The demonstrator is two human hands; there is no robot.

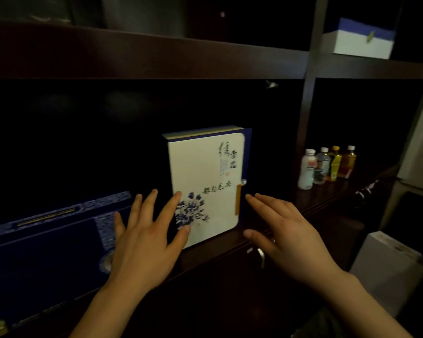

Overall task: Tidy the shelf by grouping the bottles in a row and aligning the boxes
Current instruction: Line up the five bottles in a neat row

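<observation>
head view: white box (205, 181) upright on shelf (230, 245), both hands spread beside it.

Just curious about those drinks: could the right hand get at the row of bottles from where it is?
Probably yes. The right hand hovers open beside the white box, and the shelf surface between it and the bottles looks bare, though it would need a longer reach.

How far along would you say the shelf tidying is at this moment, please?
The four bottles already stand together in a row in the right bay. In hand is the white box, upright, with the left hand at its front and the right hand open beside it. The long dark blue box still looks unaligned.
</observation>
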